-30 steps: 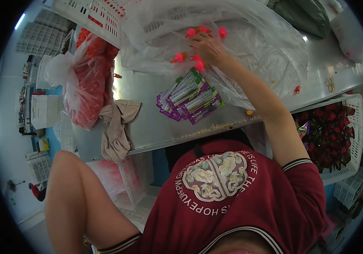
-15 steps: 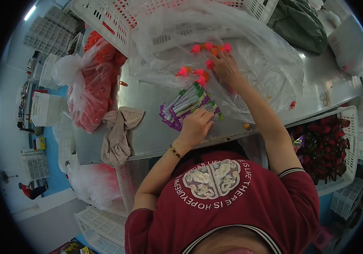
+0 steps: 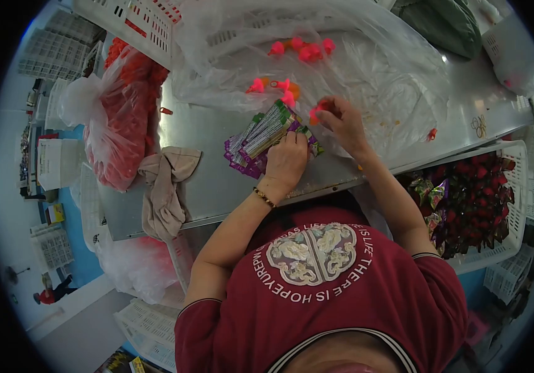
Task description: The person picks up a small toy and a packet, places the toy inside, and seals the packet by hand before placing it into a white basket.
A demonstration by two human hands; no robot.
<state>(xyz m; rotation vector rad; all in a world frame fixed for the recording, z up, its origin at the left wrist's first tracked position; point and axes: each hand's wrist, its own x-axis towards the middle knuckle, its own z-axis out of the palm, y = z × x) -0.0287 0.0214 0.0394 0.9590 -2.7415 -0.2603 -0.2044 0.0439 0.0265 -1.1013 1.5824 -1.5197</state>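
Observation:
My left hand (image 3: 287,160), with a beaded bracelet at the wrist, has its fingers closed on the near right end of a fanned stack of purple and green printed packets (image 3: 260,138). The stack rests on the metal table. Beside it, my right hand (image 3: 346,127) pinches a small bright pink piece (image 3: 316,113) with an orange part, close to the packets' right end. Several similar pink and orange pieces (image 3: 307,51) lie farther off on the clear plastic sheet (image 3: 372,81). More pink pieces (image 3: 287,87) sit just beyond the packets.
A beige cloth (image 3: 166,186) hangs over the table's front edge (image 3: 217,216). Clear bags of red-orange pieces (image 3: 117,137) stand at the left. A white crate (image 3: 515,211) of dark red items and shiny wrappers sits at the right. Another white crate (image 3: 148,28) is at the back.
My right hand has come back from the far pink pieces toward me and now holds one near the packets. My left hand stays on the packets.

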